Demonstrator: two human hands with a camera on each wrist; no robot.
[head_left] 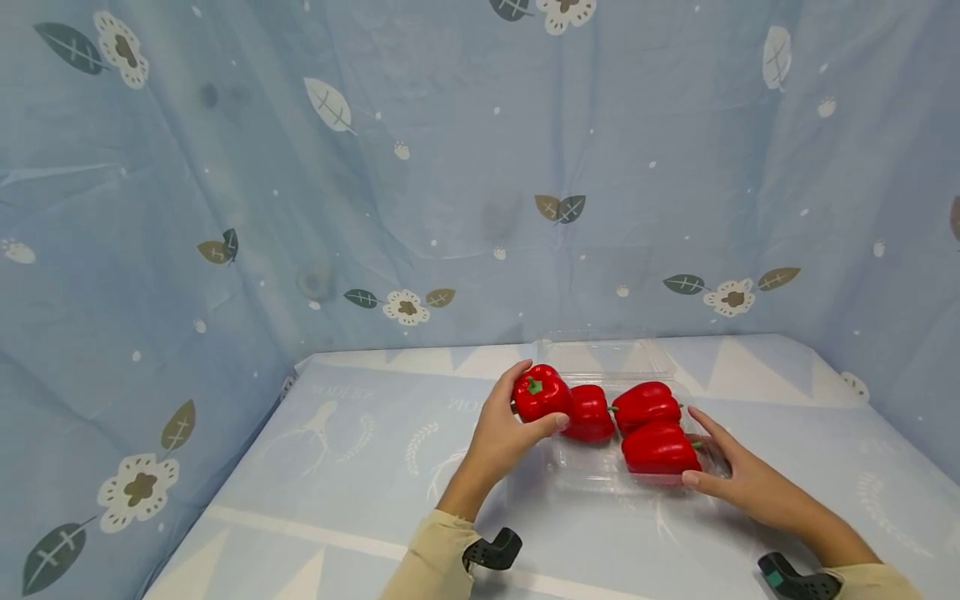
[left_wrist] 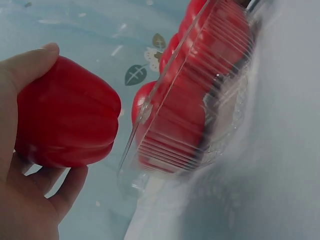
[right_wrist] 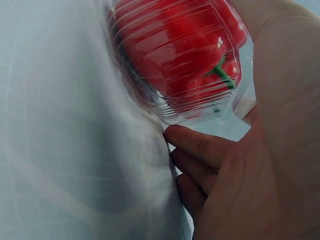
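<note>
My left hand grips a red bell pepper, thumb and fingers curled round it, at the left end of a clear plastic tray. In the left wrist view the same pepper hangs beside the tray's ribbed wall. Three more red peppers lie in the tray: one next to the held one, one behind, and one in front. My right hand holds the tray's right end, thumb on the front edge. The right wrist view shows its fingers curled under the tray.
The tray's clear lid lies open behind it. All of this sits on a pale blue patterned tablecloth. Blue leaf-and-flower cloth walls close in the back and both sides.
</note>
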